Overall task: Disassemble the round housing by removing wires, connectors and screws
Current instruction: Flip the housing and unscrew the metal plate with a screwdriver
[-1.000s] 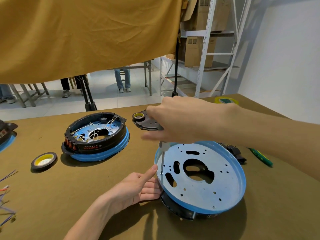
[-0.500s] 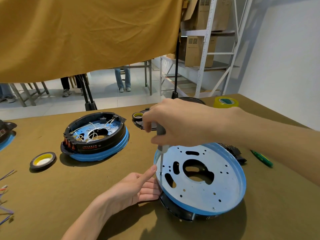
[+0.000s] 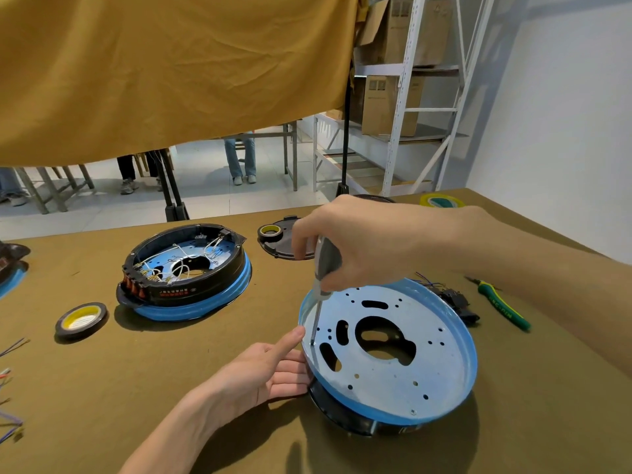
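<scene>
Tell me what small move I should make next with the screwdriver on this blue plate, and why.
Probably keep turning the screwdriver to back the screw out. Your right hand grips its handle, and the tip sits at a hole near the left rim of the upturned round housing. Your left hand rests against that rim, steadying it. The screw itself is too small to see clearly.

Screw under screwdriver (image 3: 319,299) tip: hidden.

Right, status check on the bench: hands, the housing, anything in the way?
Right hand grips screwdriver, tip at plate's left edge. Left hand steadies round housing, thumb on rim. Nothing blocking the screwdriver; pliers lie to the right.
</scene>
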A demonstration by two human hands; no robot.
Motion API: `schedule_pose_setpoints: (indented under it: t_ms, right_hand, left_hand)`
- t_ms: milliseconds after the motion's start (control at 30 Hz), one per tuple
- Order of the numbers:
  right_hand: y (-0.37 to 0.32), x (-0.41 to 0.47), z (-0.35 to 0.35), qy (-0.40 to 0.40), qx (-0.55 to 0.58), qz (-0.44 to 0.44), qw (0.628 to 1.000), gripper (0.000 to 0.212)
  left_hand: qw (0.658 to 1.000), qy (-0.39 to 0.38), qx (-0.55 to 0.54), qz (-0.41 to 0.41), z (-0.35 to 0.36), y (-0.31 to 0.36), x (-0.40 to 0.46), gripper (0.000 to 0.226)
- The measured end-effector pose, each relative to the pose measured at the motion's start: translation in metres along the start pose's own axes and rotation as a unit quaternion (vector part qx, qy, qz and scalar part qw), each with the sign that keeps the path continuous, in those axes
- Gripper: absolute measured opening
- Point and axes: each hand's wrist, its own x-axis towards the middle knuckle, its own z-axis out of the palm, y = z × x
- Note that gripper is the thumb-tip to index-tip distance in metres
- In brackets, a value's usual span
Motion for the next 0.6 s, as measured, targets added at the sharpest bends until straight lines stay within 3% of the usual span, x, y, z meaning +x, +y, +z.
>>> schedule_pose_setpoints:
  t_ms: [67,133,200,267,333,400,433,600]
  right_hand:
    - [0.003,-0.004,0.006,0.028,-0.118,0.035,0.992,0.042]
    - [0.014,-0.009,0.005,0.046,-0.133,0.075,0.987,0.045]
    - [0.030,-0.019,0.002,0.068,-0.029,0.125,0.989,0.041]
    - [0.049,-0.033,0.005,0.140,0.116,0.185,0.966,0.034]
    - [0.065,-0.051,0.020,0.221,0.316,0.246,0.889,0.029]
    - [0.077,-0.068,0.045,0.247,0.525,0.307,0.754,0.028]
    - [0.082,-0.075,0.060,0.250,0.577,0.336,0.702,0.029]
    - [0.098,-0.102,0.137,0.317,0.591,0.426,0.608,0.022]
  left_hand:
    - [1.000,0.009,-0.003,0.004,0.003,0.000,-0.001,0.095]
    - [1.000,0.023,-0.015,0.011,0.004,0.001,-0.001,0.093]
    - [0.998,0.042,-0.037,0.023,0.004,0.001,-0.002,0.089]
    - [0.996,0.063,-0.052,0.029,0.005,0.000,-0.003,0.089]
    - [0.994,0.086,-0.063,0.032,0.006,0.000,-0.003,0.090]
    - [0.991,0.108,-0.073,0.038,0.006,-0.001,-0.003,0.090]
    - [0.989,0.119,-0.078,0.041,0.006,-0.001,-0.004,0.089]
    - [0.981,0.159,-0.104,0.043,-0.005,0.001,-0.010,0.098]
